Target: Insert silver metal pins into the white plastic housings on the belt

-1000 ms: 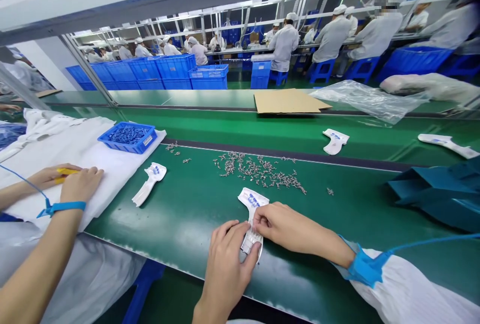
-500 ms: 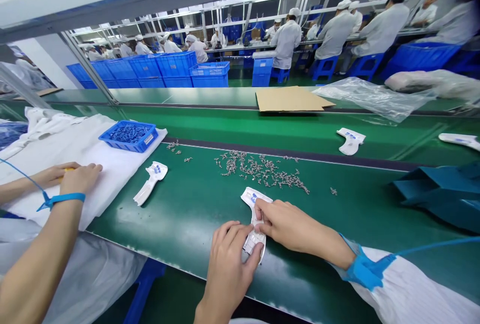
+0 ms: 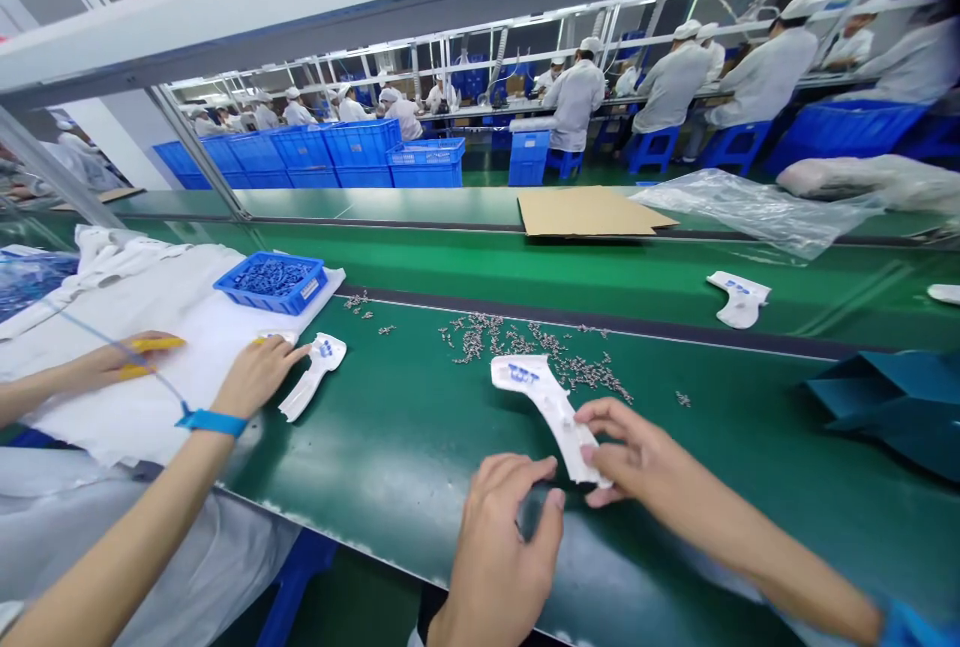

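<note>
My right hand [image 3: 637, 452] grips the lower end of a white curved plastic shell half [image 3: 551, 407] between thumb and fingers. The shell is lifted and tilted above the green work surface, and small blue parts show in its wider upper end. Just left of the shell, my left hand [image 3: 506, 542] is empty, its thumb and fingers curved and apart. Behind the shell lies a scattered pile of small metal screws [image 3: 487, 337], partly hidden by it. At left, a co-worker's hand [image 3: 259, 367] reaches to a similar white shell half [image 3: 315, 377] with blue parts.
A blue bin of small blue parts [image 3: 271, 279] stands on white cloth [image 3: 180, 302]. The co-worker's other hand holds something yellow [image 3: 154, 345]. On the green belt lies another shell half [image 3: 739, 299]. Cardboard [image 3: 592, 212] and clear plastic [image 3: 750, 202] lie beyond; a dark teal folded object [image 3: 892, 407] is right.
My right hand has raised the shell and turned it, moving right; my left hand has let go of it. The co-worker's hand has moved to the other shell. The belt's shell has shifted right.
</note>
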A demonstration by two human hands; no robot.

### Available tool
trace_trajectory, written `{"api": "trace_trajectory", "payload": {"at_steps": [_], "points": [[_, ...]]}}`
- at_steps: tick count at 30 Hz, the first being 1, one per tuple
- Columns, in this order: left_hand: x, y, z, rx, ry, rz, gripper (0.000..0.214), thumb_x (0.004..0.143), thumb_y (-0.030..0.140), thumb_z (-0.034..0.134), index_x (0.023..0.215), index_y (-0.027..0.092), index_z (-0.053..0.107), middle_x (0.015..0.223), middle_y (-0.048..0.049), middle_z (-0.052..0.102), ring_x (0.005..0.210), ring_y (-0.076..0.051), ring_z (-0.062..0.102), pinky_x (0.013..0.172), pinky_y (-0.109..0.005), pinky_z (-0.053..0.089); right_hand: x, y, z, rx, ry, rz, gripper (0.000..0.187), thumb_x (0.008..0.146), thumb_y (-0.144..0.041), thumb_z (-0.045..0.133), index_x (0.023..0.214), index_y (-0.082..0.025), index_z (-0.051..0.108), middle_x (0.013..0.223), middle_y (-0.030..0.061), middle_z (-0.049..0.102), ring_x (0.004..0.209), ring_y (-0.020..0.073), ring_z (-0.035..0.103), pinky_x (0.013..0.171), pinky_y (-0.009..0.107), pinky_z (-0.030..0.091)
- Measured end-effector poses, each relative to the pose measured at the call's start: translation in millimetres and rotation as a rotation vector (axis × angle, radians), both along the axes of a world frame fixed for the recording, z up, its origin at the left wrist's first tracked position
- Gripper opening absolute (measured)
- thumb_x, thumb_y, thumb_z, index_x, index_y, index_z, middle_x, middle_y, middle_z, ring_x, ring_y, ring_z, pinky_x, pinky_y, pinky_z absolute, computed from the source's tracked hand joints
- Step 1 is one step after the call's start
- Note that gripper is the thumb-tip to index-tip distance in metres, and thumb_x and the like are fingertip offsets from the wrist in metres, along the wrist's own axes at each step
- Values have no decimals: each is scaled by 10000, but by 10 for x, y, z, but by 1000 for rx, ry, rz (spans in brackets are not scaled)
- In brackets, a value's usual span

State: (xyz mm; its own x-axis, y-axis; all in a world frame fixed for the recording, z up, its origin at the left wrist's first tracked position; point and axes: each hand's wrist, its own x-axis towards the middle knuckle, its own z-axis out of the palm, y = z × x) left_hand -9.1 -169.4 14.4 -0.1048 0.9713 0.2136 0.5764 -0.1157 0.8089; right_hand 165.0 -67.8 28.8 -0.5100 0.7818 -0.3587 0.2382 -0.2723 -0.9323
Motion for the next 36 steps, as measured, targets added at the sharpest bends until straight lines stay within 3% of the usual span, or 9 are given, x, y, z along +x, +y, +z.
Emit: {"api": "trace_trajectory", "payload": {"at_steps": [3, 8, 11, 15, 18, 21, 24, 29, 36], "points": [[-601, 114, 144, 71, 240, 91, 226, 945, 290, 533, 1100, 273, 695, 1021, -65, 717, 1044, -225, 643, 911, -405, 555, 94, 518, 38, 30, 34, -181, 446, 799, -441, 745, 1127, -230, 530, 1041, 69, 678, 879, 211, 697, 804, 383, 654], [-2176, 514, 455, 94, 367, 138, 304, 941, 417, 528, 743, 273, 709, 611, -32, 596, 791, -249, 665, 832, -456, 557, 171, 1504, 65, 186, -93, -443, 352, 805, -289, 730, 1104, -166, 593, 935, 125, 735, 862, 237, 728, 812, 357, 649], [-2523, 632, 493, 110, 430, 123, 238, 928, 428, 588, 842, 239, 705, 757, -30, 660, 800, -202, 664, 805, -403, 566, 210, 1913, 50, 272, -172, -509, 334, 845, -280, 659, 1139, -128, 620, 1024, 179, 734, 940, 272, 724, 844, 386, 630], [-2159, 445, 229, 196, 477, 254, 283, 957, 395, 577, 1183, 229, 614, 1236, -80, 619, 1030, -190, 629, 872, -389, 557, 312, 2144, -36, 421, -385, -542, 384, 834, -279, 597, 1166, -99, 668, 1234, 240, 669, 1188, 405, 608, 980, 524, 514], [-1735, 182, -80, 244, 489, 339, 282, 956, 389, 577, 1202, 254, 608, 1284, -82, 599, 1074, -204, 613, 899, -408, 551, 390, 2092, -129, 569, -522, -482, 410, 816, -277, 572, 1165, -99, 691, 1326, 241, 619, 1315, 460, 479, 1083, 557, 380], [-1570, 13, -301, 231, 563, 413, 335, 957, 392, 553, 1246, 232, 605, 1340, -118, 578, 1221, -290, 551, 983, -504, 496, 410, 1875, -188, 710, -584, -349, 411, 841, -248, 506, 1178, -93, 683, 1368, 228, 590, 1326, 428, 475, 1115, 520, 336], [-1699, 13, -388, 60, 748, 539, 437, 932, 442, 527, 1299, 217, 606, 1446, -147, 514, 1379, -420, 384, 1024, -611, 423, 359, 1566, -186, 800, -583, -190, 352, 886, -269, 471, 1123, -150, 702, 1272, 164, 664, 1220, 361, 575, 1069, 473, 395], [-1822, 66, -440, -73, 838, 498, 419, 958, 410, 451, 1299, 227, 612, 1443, -98, 540, 1332, -378, 444, 995, -547, 454, 232, 1155, -144, 919, -565, 76, 323, 947, -330, 440, 1094, -194, 693, 1183, 107, 702, 1107, 291, 633, 970, 422, 477], [-1039, -125, -568, 92, 783, 498, 361, 950, 320, 479, 1287, 253, 590, 1422, -105, 555, 1274, -390, 465, 916, -563, 459, 305, 943, -223, 1009, -675, 79, 342, 986, -291, 383, 1097, -158, 677, 1112, 142, 691, 1049, 301, 612, 943, 467, 473]]}}
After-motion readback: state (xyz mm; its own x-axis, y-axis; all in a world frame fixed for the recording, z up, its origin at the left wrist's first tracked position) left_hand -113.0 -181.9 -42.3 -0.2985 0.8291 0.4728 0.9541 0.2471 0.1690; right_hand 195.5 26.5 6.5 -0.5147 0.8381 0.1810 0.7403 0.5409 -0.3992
